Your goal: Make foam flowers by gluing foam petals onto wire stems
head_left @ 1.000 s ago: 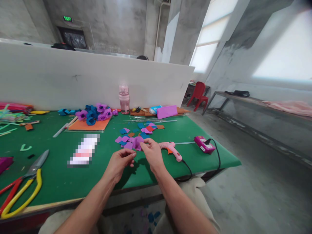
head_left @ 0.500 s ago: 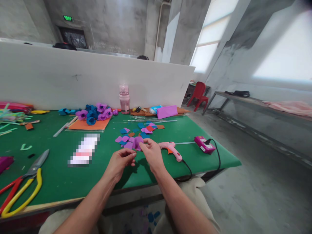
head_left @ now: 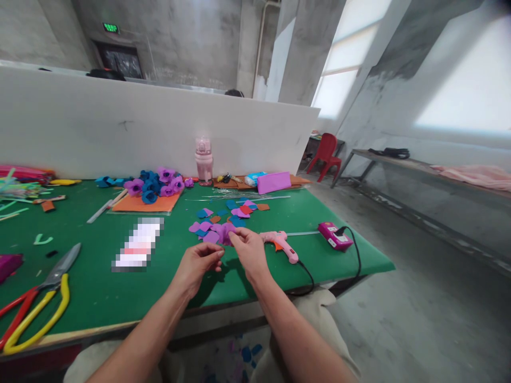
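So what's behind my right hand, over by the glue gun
Behind the right hand, a purple piece and the pink glue gun show partly, out to either side. The gun's front end is covered, as is whatever lies directly behind the palm.

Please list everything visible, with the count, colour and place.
Table: one, green-topped, centre
Petal pieces: many, multicoloured, table's middle
Paper flowers: several, purple and blue, mostly on orange sheet
Glue gun: one, pink, centre right
Socket box: one, magenta, table's right
Shears: one, red-yellow, near left
Strips: many, multicoloured, far left
Wires: many, silvery, back centre
Folded paper: one, purple, back right
Bottle: one, pink, before white board
Pixelated item: one, pale, left centre
Chair: one, red, beyond table
Bench: one, grey, right side
Sign: one, green, upper left
Left hand: one, bare, near petal pieces
Right hand: one, bare, pinching purple petal
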Available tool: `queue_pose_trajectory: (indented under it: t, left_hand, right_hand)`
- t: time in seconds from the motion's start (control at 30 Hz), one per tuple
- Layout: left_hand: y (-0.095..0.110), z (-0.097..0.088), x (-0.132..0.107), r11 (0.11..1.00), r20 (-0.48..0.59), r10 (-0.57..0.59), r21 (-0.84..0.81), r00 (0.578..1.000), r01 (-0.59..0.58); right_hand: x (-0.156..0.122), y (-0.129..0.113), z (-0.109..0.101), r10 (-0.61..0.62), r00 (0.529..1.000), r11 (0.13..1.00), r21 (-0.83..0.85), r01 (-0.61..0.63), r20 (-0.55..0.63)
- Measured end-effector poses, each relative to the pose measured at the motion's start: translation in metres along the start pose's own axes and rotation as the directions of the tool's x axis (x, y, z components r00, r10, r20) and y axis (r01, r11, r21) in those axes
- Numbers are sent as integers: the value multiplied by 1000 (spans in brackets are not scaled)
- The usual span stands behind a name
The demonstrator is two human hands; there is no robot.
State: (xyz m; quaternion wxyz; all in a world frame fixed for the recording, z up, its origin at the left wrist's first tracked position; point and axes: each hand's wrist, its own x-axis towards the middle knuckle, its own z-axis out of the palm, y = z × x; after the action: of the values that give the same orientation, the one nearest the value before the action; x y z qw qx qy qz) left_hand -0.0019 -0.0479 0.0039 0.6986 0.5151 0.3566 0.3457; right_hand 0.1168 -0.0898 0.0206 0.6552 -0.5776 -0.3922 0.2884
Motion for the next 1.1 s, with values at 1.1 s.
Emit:
queue_pose_trajectory:
  t: [1.1]
  left_hand:
    - [-5, -1, 2, 999, -8, 27, -37, 1000, -28]
  right_hand:
    - [-2, 0, 2, 30, 999, 995, 99, -32, 22]
